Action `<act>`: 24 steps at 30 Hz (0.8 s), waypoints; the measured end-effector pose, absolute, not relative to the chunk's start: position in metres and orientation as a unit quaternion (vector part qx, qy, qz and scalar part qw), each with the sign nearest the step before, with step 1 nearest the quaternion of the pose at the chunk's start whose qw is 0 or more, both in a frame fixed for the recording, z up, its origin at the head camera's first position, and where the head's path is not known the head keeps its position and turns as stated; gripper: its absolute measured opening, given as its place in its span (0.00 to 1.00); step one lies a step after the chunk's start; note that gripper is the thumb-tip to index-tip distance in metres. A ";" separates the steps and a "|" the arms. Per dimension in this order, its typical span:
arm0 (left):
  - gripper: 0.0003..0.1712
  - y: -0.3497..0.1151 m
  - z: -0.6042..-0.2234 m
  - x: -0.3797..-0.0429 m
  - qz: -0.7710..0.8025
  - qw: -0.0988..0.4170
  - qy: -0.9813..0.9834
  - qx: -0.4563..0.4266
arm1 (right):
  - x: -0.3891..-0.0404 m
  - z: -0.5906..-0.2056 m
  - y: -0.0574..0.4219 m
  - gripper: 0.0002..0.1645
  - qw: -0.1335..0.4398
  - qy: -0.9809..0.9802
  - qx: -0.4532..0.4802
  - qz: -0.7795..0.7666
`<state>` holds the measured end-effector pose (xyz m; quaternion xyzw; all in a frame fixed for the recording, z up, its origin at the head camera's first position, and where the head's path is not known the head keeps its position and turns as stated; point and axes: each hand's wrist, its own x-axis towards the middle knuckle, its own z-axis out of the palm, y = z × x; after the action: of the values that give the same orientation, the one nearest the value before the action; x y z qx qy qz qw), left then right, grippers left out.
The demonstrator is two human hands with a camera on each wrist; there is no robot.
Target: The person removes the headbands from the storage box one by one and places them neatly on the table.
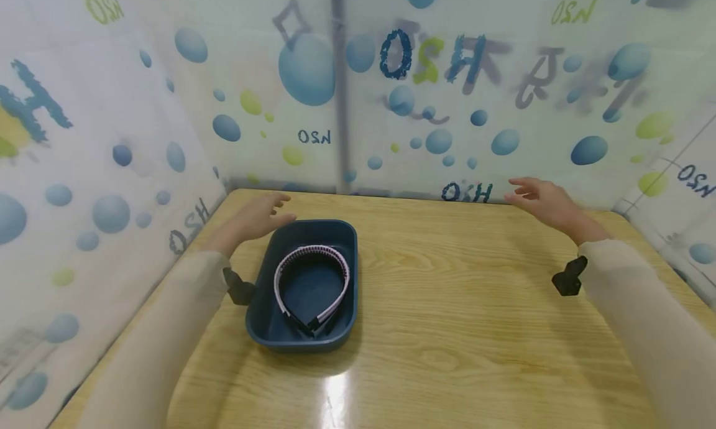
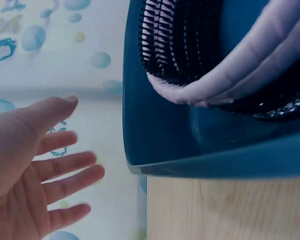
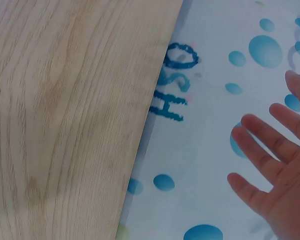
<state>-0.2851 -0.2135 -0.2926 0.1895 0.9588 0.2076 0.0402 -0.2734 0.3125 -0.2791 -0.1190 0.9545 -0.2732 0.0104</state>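
A dark blue tub (image 1: 353, 273) stands on the wooden table, left of the middle. Inside it lie headbands: a pale pinkish one (image 1: 345, 273) with a row of comb teeth shows on top. Black bands, one of them glittery (image 2: 290, 107), appear beneath it in the left wrist view. Over the tub's far left corner hovers my left hand (image 1: 254, 217), its fingers loosely extended and holding nothing. Far to the right, my right hand (image 1: 545, 206) is raised above the back of the table, fingers spread, touching nothing.
The wooden table (image 1: 447, 304) reaches back to a curtain-like sheet (image 1: 386, 130) printed with bubbles and letters. Similar sheets hang at the left (image 1: 106, 186) and right. Each sleeve has a small black device (image 1: 569, 278) strapped at the wrist.
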 end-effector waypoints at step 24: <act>0.16 -0.224 -0.297 -0.237 0.269 -0.022 0.944 0.192 | -0.268 -0.292 0.230 0.26 0.012 0.905 -0.228 -0.359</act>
<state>-0.2371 -0.2239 -0.2972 0.1924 0.9436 0.2687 -0.0218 -0.2677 0.2304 -0.2918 -0.2282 0.9048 -0.3592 0.0124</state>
